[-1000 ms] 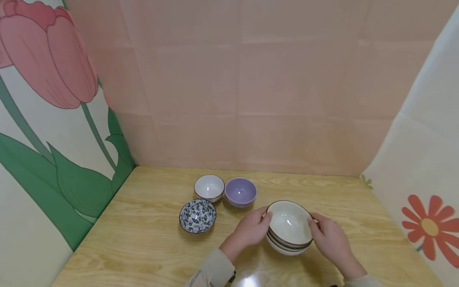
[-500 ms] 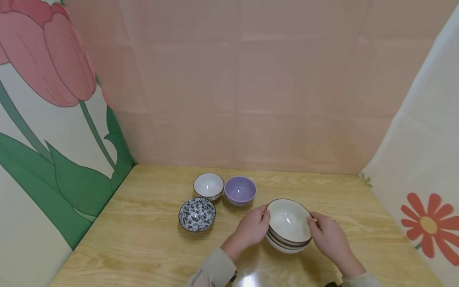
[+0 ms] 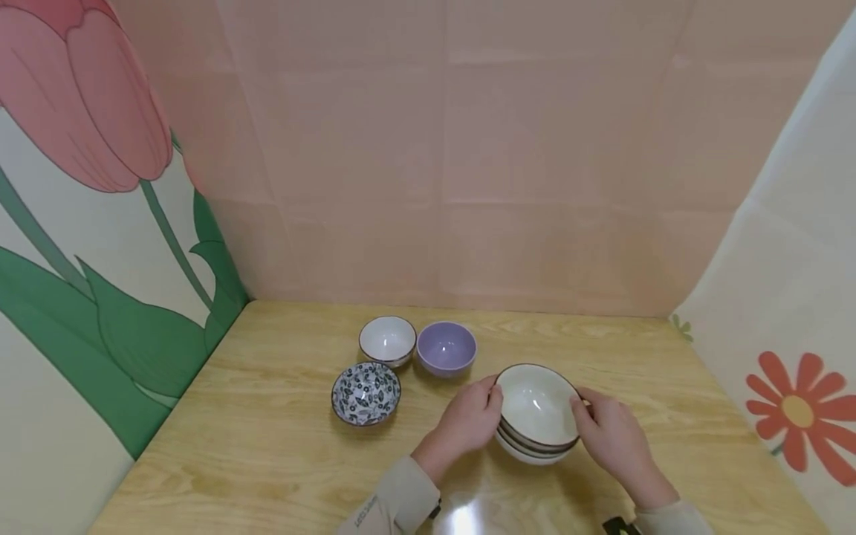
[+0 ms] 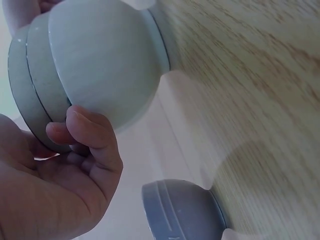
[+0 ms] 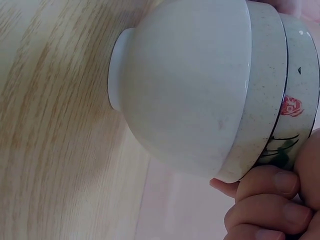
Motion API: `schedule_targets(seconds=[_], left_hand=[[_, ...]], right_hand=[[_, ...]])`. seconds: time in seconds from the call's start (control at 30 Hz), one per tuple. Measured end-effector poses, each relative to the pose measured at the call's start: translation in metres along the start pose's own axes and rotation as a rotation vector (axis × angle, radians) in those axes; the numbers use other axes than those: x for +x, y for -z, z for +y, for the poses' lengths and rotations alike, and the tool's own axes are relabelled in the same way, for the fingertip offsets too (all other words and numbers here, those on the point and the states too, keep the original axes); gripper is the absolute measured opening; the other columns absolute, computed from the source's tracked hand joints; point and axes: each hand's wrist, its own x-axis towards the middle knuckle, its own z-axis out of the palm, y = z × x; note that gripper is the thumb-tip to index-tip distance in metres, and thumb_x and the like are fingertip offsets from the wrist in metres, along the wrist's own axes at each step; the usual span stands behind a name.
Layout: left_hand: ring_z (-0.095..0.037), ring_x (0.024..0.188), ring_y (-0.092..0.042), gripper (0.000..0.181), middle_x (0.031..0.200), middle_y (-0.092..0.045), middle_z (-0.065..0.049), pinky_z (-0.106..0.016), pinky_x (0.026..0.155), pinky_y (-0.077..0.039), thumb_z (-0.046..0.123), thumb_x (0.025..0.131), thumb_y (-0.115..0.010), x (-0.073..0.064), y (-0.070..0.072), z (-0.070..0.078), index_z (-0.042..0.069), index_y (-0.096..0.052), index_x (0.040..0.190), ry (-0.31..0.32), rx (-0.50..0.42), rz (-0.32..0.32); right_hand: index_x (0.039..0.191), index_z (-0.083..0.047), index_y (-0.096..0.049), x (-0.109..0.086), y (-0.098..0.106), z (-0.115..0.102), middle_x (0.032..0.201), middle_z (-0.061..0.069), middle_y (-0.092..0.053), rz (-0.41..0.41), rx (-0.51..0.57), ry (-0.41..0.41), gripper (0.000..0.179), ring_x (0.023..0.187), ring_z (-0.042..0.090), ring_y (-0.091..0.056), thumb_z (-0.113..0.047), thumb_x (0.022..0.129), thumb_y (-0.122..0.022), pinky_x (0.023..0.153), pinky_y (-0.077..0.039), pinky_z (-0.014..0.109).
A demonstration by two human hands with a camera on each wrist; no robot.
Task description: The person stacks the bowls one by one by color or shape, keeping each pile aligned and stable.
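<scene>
A nested stack of three bowls stands at the right of the table, its top bowl (image 3: 535,405) cream inside with a dark brown rim. My left hand (image 3: 471,416) grips the stack's left side, thumb at the top rim and fingertips under the upper bowls. On the opposite side, my right hand (image 3: 615,438) holds the rim the same way, fingers curled below it. The plain white bottom bowl (image 5: 185,85) has its foot right at the wood in both wrist views. A red mark and a green motif decorate the top bowl's outside in the right wrist view.
Left of the stack sit a purple bowl (image 3: 446,349), a white bowl (image 3: 388,339) with a dark rim, and a bowl with a dark floral pattern (image 3: 365,394). They stand close together on the wooden table (image 3: 267,431). Printed cloths hang behind and at both sides.
The head view has tilted slightly, so everything on the table appears a little higher. Both hands keep their grip on the stack, which stays in place.
</scene>
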Motion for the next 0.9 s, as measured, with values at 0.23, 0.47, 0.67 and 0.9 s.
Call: schedule_targets(seconds=[0.23, 0.47, 0.67, 0.9], left_hand=[[-0.019, 0.134, -0.052, 0.048, 0.141, -0.059, -0.003, -0.037, 0.111, -0.041, 0.035, 0.108, -0.034, 0.0014, 0.0016, 0.0029, 0.011, -0.054, 0.144, 0.001, 0.012, 0.004], [-0.022, 0.131, -0.055, 0.045, 0.138, -0.062, -0.006, -0.038, 0.11, -0.043, 0.031, 0.108, -0.035, -0.0003, 0.0018, 0.0028, 0.008, -0.056, 0.141, -0.014, 0.046, 0.008], [-0.022, 0.13, -0.055, 0.045, 0.137, -0.062, -0.006, -0.039, 0.109, -0.043, 0.03, 0.108, -0.036, -0.0008, 0.0031, 0.0025, 0.008, -0.056, 0.141, -0.017, 0.052, 0.007], [-0.023, 0.13, -0.055, 0.046, 0.138, -0.062, -0.007, -0.039, 0.109, -0.044, 0.031, 0.108, -0.033, -0.0008, 0.0014, 0.0034, 0.007, -0.055, 0.142, -0.02, 0.052, 0.002]], right_hand=[[0.118, 0.008, -0.067, 0.0026, 0.0018, -0.0008, 0.098, 0.026, -0.073, -0.009, -0.002, -0.012, 0.036, 0.09, 0.039, -0.072, -0.019, 0.103, -0.05, 0.072, -0.055, 0.055], [0.12, 0.006, -0.068, -0.0002, 0.0002, -0.0019, 0.096, 0.023, -0.074, -0.022, 0.009, -0.039, 0.037, 0.088, 0.035, -0.071, -0.022, 0.103, -0.05, 0.067, -0.055, 0.047], [0.12, 0.006, -0.067, -0.0004, -0.0007, -0.0028, 0.096, 0.023, -0.074, -0.028, 0.026, -0.056, 0.038, 0.088, 0.035, -0.071, -0.023, 0.104, -0.049, 0.067, -0.055, 0.046], [0.119, 0.006, -0.067, -0.0002, 0.0002, -0.002, 0.095, 0.022, -0.074, -0.025, 0.028, -0.059, 0.037, 0.085, 0.033, -0.072, -0.022, 0.103, -0.049, 0.064, -0.054, 0.043]])
